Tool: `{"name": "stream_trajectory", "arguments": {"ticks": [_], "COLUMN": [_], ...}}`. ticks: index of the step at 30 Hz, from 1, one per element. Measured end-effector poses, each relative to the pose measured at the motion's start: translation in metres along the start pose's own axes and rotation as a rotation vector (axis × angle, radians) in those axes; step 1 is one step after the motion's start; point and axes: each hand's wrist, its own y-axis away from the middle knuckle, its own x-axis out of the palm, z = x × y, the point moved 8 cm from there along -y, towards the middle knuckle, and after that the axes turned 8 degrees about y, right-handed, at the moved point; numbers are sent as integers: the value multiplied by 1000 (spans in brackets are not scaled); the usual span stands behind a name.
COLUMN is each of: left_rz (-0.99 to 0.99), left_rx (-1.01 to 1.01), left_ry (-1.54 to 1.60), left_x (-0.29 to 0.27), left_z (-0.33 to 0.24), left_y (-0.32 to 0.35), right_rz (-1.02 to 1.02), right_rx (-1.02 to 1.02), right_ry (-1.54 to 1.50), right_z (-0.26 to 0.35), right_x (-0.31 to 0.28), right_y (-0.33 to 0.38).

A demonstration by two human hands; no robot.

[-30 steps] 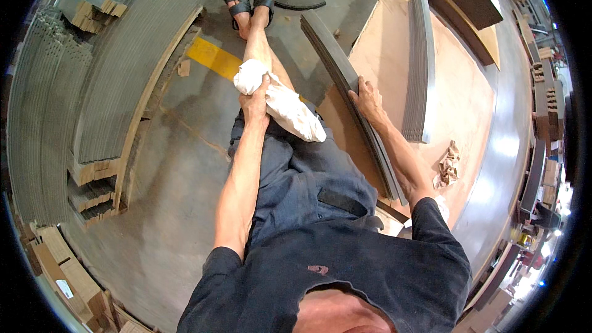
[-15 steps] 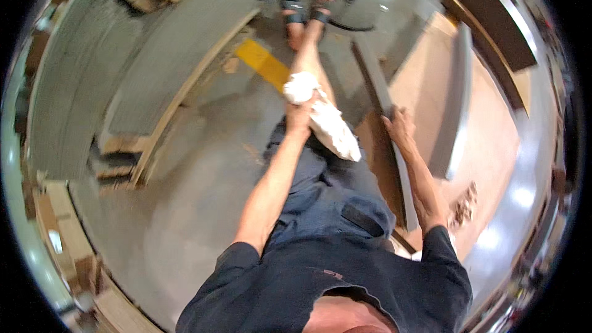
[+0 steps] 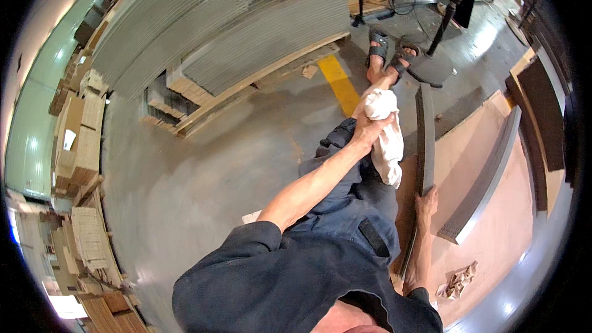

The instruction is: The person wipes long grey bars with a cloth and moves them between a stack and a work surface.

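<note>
My left hand (image 3: 372,131) is closed around a bunched white cloth (image 3: 388,159), whose loose end hangs over my dark trousers. The top of the cloth bulges above my fingers. My right hand (image 3: 427,202) grips the edge of a long, narrow dark grey panel (image 3: 425,129) standing beside my right leg. Part of my right palm and thumb is hidden. Just right of that hand, a stack of thin grey curved-looking strips (image 3: 484,188) rests on a brown cardboard sheet (image 3: 515,209).
Piled grey panels (image 3: 265,43) lie on a wooden pallet (image 3: 265,83) at the far left. A black stand (image 3: 435,71) is beyond my sandalled feet. Crumpled brown paper (image 3: 458,280) lies on the cardboard. Stacked cardboard (image 3: 83,135) lines the left side; a yellow floor stripe (image 3: 339,83) lies ahead.
The view has turned leftward, so the scene sits farther right. My right hand has come nearer my body along the grey panel. My left hand keeps its hold on the cloth.
</note>
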Motion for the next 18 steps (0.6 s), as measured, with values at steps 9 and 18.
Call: {"name": "stream_trajectory", "arguments": {"ticks": [9, 18], "left_rz": [150, 242], "left_rx": [-106, -7], "left_ry": [-151, -268], "left_x": [49, 58], "left_z": [-70, -125], "left_y": [35, 56], "right_rz": [-121, -117], "right_rx": [-70, -159], "right_ry": [-65, -202], "right_z": [-20, -32], "right_x": [19, 7], "right_y": [-4, -7]}}
